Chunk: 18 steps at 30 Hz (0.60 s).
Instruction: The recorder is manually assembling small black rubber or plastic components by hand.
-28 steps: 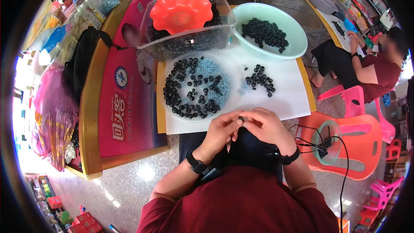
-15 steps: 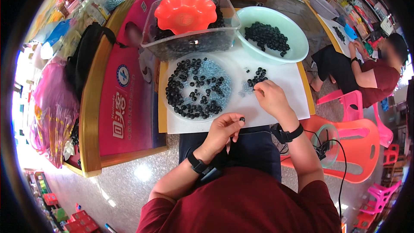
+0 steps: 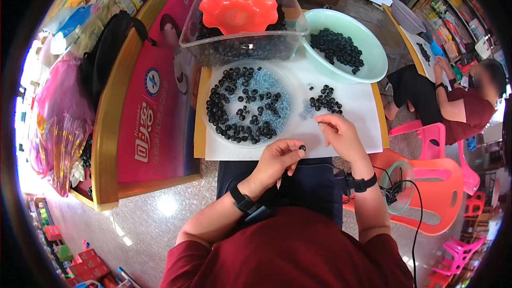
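My left hand pinches a small round black part between thumb and forefinger, just off the table's near edge. To its right, my right hand has thumb and forefinger pressed together; what lies between the tips is too small to make out. Beyond that hand, a little pile of black parts lies on the white tabletop, with small clear pieces beside it. A round clear tray at left holds more black parts, with many clear bluish pieces along its right side.
Behind the tray stands a clear plastic bin of black parts, topped by a red wavy-edged bowl. A pale green basin sits back right. An orange chair with cables is at right. Another person sits at a farther table.
My right hand has drawn back from the small pile toward my left hand. The left hand still holds the black part. The view has shifted slightly.
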Each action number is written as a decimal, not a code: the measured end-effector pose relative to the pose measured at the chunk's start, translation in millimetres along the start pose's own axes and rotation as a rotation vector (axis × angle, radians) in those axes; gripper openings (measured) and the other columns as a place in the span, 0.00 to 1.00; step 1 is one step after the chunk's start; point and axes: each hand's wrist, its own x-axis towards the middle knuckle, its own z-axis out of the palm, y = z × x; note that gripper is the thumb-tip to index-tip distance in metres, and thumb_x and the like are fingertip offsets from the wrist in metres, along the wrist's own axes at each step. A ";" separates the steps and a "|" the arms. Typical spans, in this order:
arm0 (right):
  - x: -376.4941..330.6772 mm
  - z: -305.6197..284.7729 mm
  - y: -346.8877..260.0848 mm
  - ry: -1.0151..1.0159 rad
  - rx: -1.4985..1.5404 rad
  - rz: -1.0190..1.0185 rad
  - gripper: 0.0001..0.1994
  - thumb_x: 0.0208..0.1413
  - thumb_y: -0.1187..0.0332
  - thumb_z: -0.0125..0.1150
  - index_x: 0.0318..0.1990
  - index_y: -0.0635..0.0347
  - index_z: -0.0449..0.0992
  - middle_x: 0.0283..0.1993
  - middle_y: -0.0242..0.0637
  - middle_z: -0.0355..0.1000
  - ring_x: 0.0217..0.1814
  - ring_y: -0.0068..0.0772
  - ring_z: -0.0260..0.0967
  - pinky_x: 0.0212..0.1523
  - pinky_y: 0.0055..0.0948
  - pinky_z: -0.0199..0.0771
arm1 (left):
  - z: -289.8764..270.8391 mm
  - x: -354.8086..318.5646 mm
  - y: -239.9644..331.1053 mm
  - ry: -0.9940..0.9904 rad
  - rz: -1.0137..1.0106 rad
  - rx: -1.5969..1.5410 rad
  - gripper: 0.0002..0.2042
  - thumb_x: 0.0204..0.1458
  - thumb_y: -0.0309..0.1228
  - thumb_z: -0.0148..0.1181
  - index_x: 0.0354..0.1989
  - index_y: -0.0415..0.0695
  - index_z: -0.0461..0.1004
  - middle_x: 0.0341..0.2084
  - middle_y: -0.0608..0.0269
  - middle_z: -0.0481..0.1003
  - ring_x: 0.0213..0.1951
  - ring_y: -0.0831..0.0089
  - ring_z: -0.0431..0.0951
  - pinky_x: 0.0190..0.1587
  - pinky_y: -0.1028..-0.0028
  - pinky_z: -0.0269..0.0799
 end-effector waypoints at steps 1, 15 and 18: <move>-5.5 1.6 -1.6 -0.045 0.261 0.166 0.08 0.58 0.75 0.59 0.45 0.63 0.77 0.36 0.36 0.75 0.28 0.24 0.71 0.28 0.22 0.72 | 0.5 -0.5 1.0 -0.001 0.005 0.005 0.10 0.59 0.28 0.61 0.47 0.39 0.74 0.27 0.71 0.73 0.20 0.84 0.68 0.22 0.83 0.62; -38.6 11.3 -26.5 0.148 0.147 -0.323 0.12 0.44 0.83 0.72 0.37 0.65 0.78 0.35 0.39 0.76 0.33 0.24 0.75 0.28 0.22 0.78 | 0.2 0.6 -2.1 0.002 0.021 -0.009 0.10 0.59 0.27 0.60 0.47 0.38 0.74 0.28 0.71 0.74 0.20 0.85 0.68 0.21 0.84 0.62; -42.7 12.1 -28.3 0.149 0.236 -0.312 0.12 0.45 0.85 0.70 0.37 0.67 0.76 0.36 0.40 0.75 0.33 0.25 0.75 0.28 0.22 0.79 | 0.0 0.8 -2.6 -0.001 0.018 -0.009 0.10 0.59 0.27 0.60 0.47 0.38 0.74 0.29 0.70 0.75 0.21 0.85 0.68 0.22 0.84 0.62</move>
